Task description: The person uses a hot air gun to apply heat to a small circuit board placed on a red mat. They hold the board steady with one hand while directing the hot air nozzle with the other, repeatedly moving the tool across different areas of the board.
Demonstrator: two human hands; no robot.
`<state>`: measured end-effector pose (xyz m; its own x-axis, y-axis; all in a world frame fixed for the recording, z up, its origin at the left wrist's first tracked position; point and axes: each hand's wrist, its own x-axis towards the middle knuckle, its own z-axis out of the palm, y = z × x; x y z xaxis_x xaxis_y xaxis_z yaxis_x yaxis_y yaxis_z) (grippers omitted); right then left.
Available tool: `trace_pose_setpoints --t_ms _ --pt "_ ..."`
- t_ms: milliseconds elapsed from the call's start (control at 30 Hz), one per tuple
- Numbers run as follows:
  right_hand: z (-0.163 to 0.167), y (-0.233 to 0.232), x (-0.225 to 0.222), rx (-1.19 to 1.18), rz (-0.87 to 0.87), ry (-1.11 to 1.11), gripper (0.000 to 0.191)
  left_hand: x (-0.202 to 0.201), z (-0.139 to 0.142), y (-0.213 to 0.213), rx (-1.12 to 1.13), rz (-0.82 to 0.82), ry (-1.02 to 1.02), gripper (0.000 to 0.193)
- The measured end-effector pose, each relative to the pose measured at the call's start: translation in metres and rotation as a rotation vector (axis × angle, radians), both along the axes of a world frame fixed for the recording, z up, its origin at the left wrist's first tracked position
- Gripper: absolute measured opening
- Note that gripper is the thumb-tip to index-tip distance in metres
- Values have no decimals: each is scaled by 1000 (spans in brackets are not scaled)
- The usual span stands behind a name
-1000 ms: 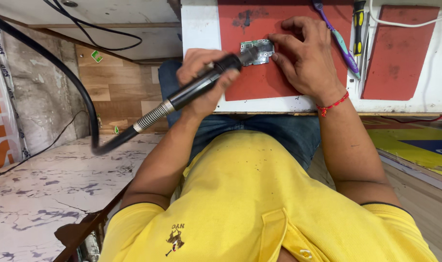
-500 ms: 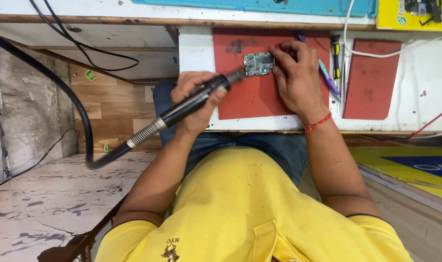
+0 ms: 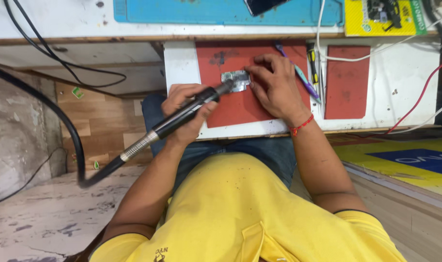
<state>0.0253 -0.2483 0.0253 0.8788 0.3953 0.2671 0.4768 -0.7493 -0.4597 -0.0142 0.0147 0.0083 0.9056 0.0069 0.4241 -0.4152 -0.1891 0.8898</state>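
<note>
Past the yellow pack (image 3: 381, 17) at the top right, our left hand (image 3: 184, 114) squeezes the black tool (image 3: 182, 116), tip touching the chip board (image 3: 234, 80) on the red mat (image 3: 230, 104), pressed by our right hand (image 3: 276, 87).

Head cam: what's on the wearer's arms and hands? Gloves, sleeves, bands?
No gloves: both the left hand and the right hand are bare. Forearms are uncovered; short yellow sleeves end above the elbows. A thin red thread bracelet circles the right wrist. No rings or watch visible.

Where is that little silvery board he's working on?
The small circuit board lies on the red mat, upper middle, between the tool tip and the right hand.
</note>
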Motion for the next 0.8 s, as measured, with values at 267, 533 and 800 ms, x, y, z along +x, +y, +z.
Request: trace_pose_setpoints --t_ms 267,533,800 --pt "5 4 6 3 2 -60 42 4 8 0 -74 16 38 34" --pt "13 10 6 -40 7 -30 36 9 1 5 -26 85 40 31" --pt "19 14 5 -27 77 20 39 9 4 4 -64 -14 10 36"
